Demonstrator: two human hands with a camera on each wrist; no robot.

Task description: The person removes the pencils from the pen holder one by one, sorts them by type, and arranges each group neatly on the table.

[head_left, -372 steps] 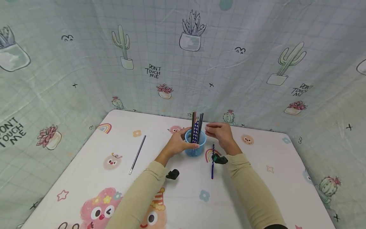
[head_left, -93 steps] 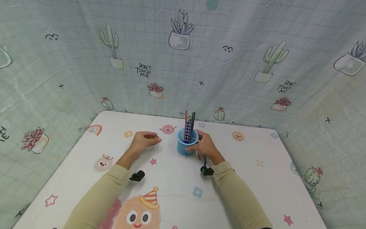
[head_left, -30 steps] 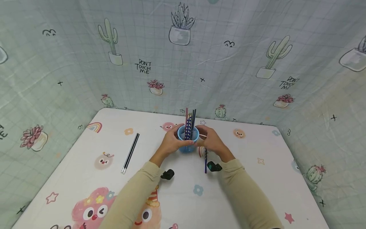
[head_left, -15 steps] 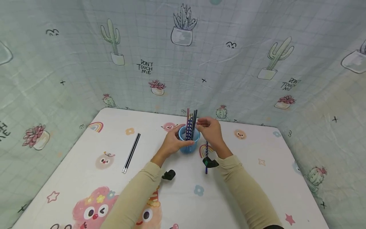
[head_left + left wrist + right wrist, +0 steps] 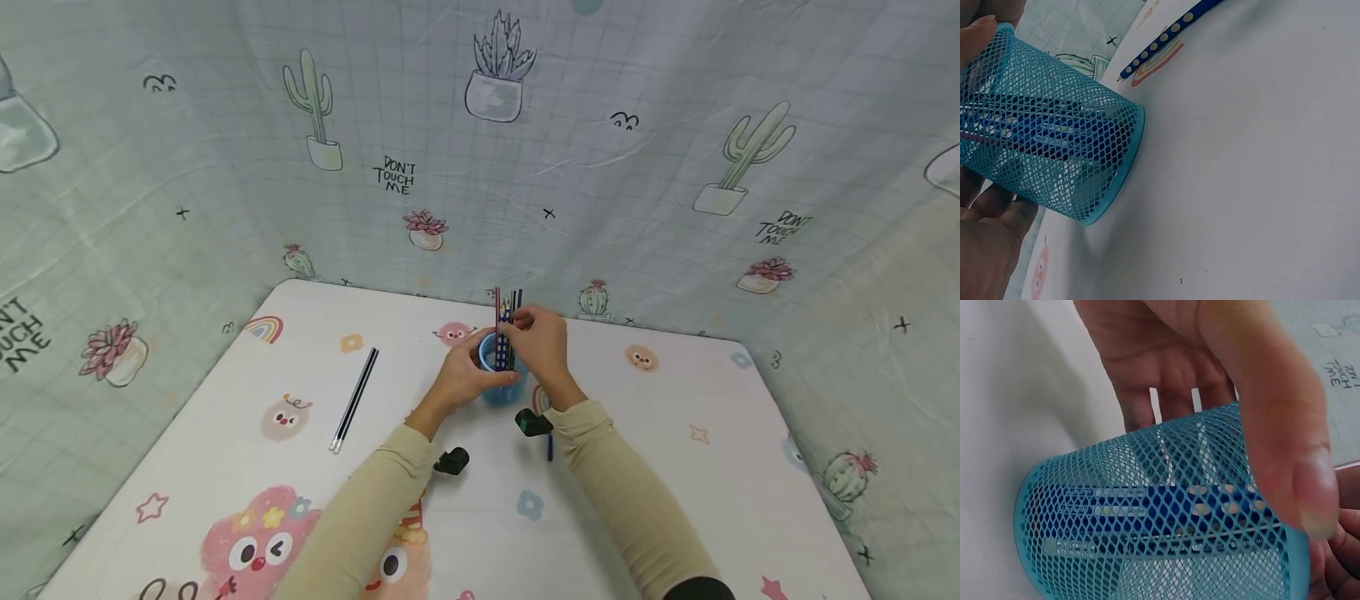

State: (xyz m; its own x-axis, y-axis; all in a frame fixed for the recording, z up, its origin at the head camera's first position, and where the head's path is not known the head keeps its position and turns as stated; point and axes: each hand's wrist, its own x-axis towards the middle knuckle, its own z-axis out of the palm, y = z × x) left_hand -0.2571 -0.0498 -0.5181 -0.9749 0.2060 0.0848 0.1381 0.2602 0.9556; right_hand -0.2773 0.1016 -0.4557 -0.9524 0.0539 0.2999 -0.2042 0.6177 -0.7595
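Observation:
A blue mesh pen cup (image 5: pixel 501 392) stands on the table with several pencils (image 5: pixel 501 348) upright in it: blue ones with white dots, dark ones and a reddish one. My left hand (image 5: pixel 459 379) holds the cup, thumb across the near side and fingers behind. My right hand (image 5: pixel 542 346) is above the rim, its thumb and forefinger pinching at a pencil in the bunch. In the right wrist view, the left thumb (image 5: pixel 1288 431) lies over the mesh near the rim. A blue dotted pencil (image 5: pixel 1166 39) lies right of the cup, partly hidden in the head view by the right wrist's camera.
Two black pencils (image 5: pixel 356 400) with pale ends lie side by side at the left of the white table (image 5: pixel 630 492), which has printed cartoons. A patterned cloth (image 5: pixel 562 158) rises behind and at both sides.
Since 12.4 s ago, a second black pencil has joined the one at the left. My left hand has returned to the cup; my right hand has risen from its side to the pencils.

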